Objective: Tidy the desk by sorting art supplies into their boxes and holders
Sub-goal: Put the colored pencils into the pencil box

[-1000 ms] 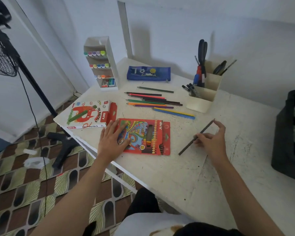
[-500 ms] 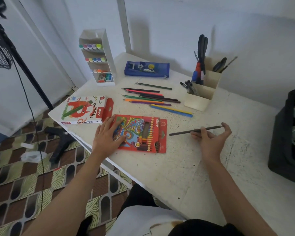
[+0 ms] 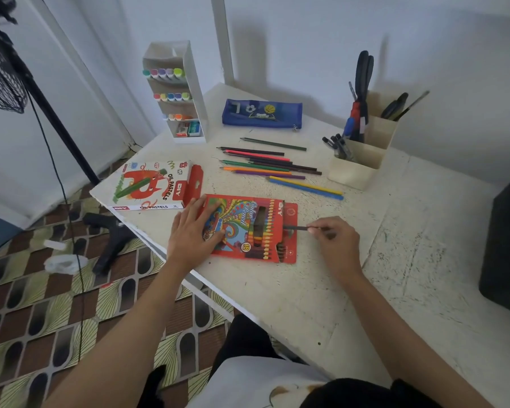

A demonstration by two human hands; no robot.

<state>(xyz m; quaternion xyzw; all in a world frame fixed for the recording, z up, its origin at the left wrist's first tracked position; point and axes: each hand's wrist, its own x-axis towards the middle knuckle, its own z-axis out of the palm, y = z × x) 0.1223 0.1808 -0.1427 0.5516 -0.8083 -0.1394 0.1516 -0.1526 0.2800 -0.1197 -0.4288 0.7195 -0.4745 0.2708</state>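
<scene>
Legibly, "DIY OIL PASTELS" on pastel box (image 3: 147, 187).

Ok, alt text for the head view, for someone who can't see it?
At a white desk, the right hand pinches a dark pencil, its tip at the open end of a red colour pencil box that the left hand presses flat. Loose pencils lie behind, near a beige holder.

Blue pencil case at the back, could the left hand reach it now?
Probably yes: only loose pencils lie flat between it and the left hand, which presses on the pencil box.
</scene>
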